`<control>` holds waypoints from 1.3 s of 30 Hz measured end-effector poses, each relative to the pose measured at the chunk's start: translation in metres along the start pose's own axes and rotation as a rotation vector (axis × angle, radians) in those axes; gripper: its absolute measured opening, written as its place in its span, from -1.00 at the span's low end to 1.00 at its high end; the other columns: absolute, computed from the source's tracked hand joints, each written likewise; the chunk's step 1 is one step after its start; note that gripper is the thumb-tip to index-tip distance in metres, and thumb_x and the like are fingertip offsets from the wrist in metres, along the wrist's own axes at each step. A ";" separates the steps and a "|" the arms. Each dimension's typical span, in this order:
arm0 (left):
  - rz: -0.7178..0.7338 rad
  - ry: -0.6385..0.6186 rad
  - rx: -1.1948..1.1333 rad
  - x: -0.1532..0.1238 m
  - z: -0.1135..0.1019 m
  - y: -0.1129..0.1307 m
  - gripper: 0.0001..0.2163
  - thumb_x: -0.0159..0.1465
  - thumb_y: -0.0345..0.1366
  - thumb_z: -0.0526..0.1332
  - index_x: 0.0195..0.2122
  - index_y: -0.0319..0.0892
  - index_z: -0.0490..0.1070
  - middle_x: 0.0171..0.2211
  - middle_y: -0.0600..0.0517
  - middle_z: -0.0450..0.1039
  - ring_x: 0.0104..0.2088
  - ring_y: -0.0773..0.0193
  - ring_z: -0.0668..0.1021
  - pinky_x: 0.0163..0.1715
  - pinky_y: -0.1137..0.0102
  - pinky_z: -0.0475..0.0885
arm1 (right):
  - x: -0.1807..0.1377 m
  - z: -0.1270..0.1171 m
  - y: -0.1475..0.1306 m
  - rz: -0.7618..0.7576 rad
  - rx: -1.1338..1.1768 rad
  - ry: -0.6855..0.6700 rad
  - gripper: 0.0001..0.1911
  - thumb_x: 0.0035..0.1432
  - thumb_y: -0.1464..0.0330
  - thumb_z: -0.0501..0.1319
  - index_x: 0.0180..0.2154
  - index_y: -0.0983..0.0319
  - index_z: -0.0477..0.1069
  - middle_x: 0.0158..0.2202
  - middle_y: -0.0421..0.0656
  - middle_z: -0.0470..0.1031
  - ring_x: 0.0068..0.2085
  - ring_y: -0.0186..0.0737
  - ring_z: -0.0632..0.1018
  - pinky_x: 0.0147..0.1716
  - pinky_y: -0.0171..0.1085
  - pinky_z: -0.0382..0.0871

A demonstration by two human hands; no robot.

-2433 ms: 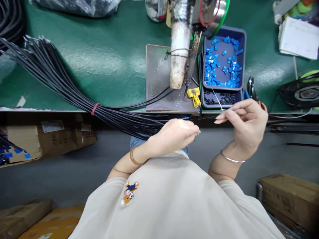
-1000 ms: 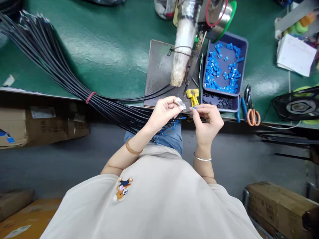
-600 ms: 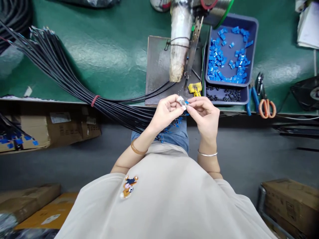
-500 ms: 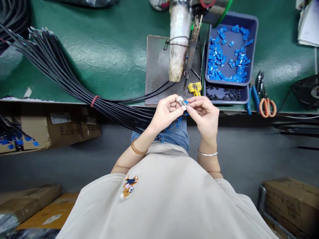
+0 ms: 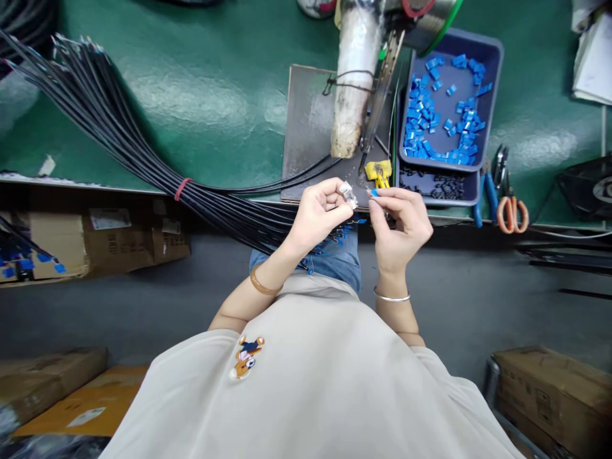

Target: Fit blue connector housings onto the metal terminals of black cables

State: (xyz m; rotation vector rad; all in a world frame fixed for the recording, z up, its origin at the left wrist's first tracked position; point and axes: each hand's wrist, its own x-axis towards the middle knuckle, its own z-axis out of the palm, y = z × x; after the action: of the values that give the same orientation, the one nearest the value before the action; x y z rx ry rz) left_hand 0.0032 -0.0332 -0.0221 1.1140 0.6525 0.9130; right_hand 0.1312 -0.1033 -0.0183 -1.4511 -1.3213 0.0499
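My left hand (image 5: 321, 213) is closed on a small crumpled white piece (image 5: 349, 193), perhaps paper or tape; its exact kind is unclear. Just to the right, my right hand (image 5: 401, 223) pinches a small blue connector (image 5: 373, 192) between thumb and fingertips. A gap separates the two held pieces. Under my left hand runs a bundle of black cables (image 5: 215, 213), tied with a red band (image 5: 182, 189); several blue-tipped ends lie over my lap. Beyond my hands, a yellow block (image 5: 378, 171) sits on the dark metal plate (image 5: 306, 121), near a soldering iron's tip.
A wrapped white tube (image 5: 351, 95) and a solder spool (image 5: 433, 29) overhang the plate. A grey bin (image 5: 497, 83) holds blue connectors; a lower bin (image 5: 471, 191) holds small black parts. Blue-handled pliers (image 5: 490, 188) and orange-handled scissors (image 5: 512, 213) lie to the right.
My right hand has drawn away to the right from the white piece, and the blue connector now shows in its fingertips. My left hand stays nearly in place. The camera view has shifted slightly.
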 end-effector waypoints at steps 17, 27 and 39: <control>-0.009 0.023 -0.072 0.015 -0.001 0.009 -0.90 0.02 -0.46 0.28 -0.61 -0.27 0.40 -0.65 0.17 0.28 -0.61 0.55 0.27 -0.54 0.56 0.23 | 0.005 0.002 0.009 -0.017 0.055 -0.111 -0.93 0.19 0.46 0.21 -0.33 0.19 0.36 -0.17 -0.16 0.58 -0.14 -0.23 0.63 -0.15 -0.15 0.57; 0.002 0.058 -0.068 0.023 -0.002 0.004 -0.82 0.01 -0.43 0.34 -0.65 -0.27 0.36 -0.66 0.17 0.26 -0.62 0.56 0.23 -0.57 0.56 0.19 | 0.011 0.004 0.014 -0.147 -0.006 -0.176 -0.89 0.17 0.46 0.18 -0.37 0.16 0.31 -0.14 -0.14 0.59 -0.13 -0.21 0.63 -0.15 -0.13 0.58; 0.026 0.131 -0.012 0.028 0.001 0.002 -0.89 0.03 -0.51 0.32 -0.58 -0.28 0.43 -0.61 0.14 0.33 -0.57 0.54 0.30 -0.57 0.59 0.20 | 0.020 0.007 0.016 -0.245 -0.089 -0.160 -0.86 0.14 0.52 0.19 -0.37 0.15 0.31 -0.18 -0.16 0.59 -0.16 -0.21 0.61 -0.19 -0.15 0.54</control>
State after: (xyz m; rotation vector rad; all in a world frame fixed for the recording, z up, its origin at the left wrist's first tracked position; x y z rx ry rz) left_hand 0.0173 -0.0091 -0.0194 1.0603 0.7403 1.0178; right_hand 0.1448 -0.0803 -0.0204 -1.3715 -1.6425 -0.0552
